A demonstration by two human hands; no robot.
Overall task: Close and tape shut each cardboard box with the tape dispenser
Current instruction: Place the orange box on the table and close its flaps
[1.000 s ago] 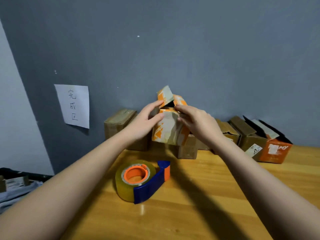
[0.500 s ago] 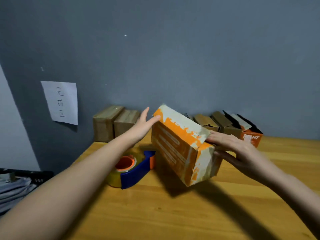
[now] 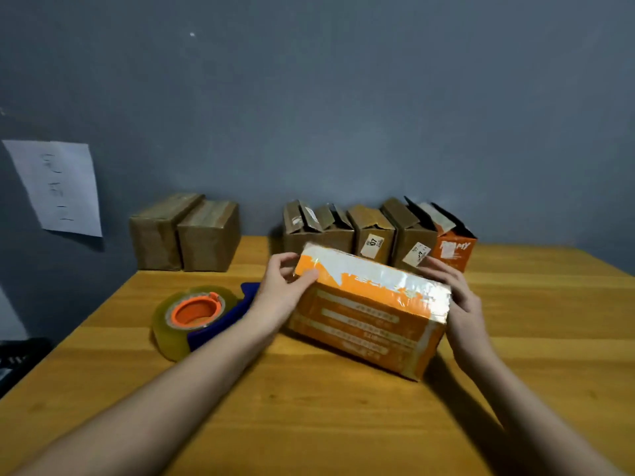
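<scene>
The orange box [image 3: 369,312] lies on its side on the wooden table [image 3: 309,424], held between both hands, its flaps folded shut and the top face glossy with old tape. The left hand [image 3: 285,290] grips its 9 o'clock end, thumb hooked over the top edge; the right hand [image 3: 457,300] cups the 3 o'clock end, fingers curled around the corner (both forearms reach in from 6 o'clock). The tape dispenser [image 3: 199,317] rests at 9 o'clock of the box, just beside the left wrist. At 12 o'clock stands a row of open boxes [image 3: 374,235]; at 10 o'clock, two taped boxes [image 3: 185,231].
</scene>
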